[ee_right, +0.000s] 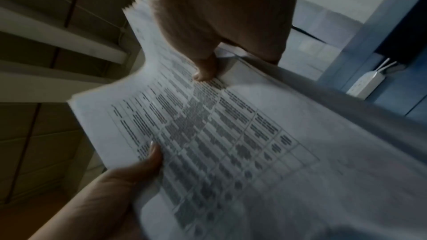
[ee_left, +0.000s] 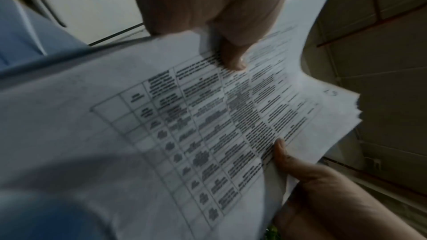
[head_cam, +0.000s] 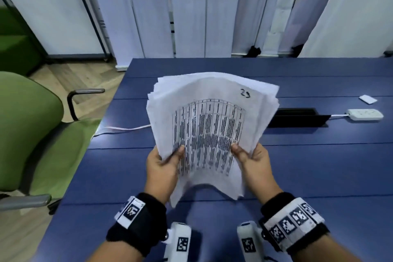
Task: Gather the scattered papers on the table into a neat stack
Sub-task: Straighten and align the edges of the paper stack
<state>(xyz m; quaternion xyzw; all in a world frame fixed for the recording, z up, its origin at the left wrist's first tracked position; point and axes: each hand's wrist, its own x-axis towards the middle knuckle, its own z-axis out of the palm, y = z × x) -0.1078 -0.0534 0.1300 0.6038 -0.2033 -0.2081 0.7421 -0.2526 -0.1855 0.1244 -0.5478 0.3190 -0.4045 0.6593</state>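
Two hands lift a stack of papers (head_cam: 209,125) above the blue desk (head_cam: 319,166): left hand (head_cam: 162,168) and right hand (head_cam: 253,160) each grasp a lower edge, thumbs on top. Left wrist view: a thumb presses the printed table. Right wrist view: a white power strip (ee_right: 367,84) lies beyond.

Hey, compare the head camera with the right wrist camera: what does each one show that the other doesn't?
Only the head view shows the green chair, the small white card on the blue table, and the handwritten number at the top of the paper stack.

Only the right wrist view shows the ceiling panels.

Both show the left hand and right hand gripping the stack with thumbs on top, plus the white power strip.
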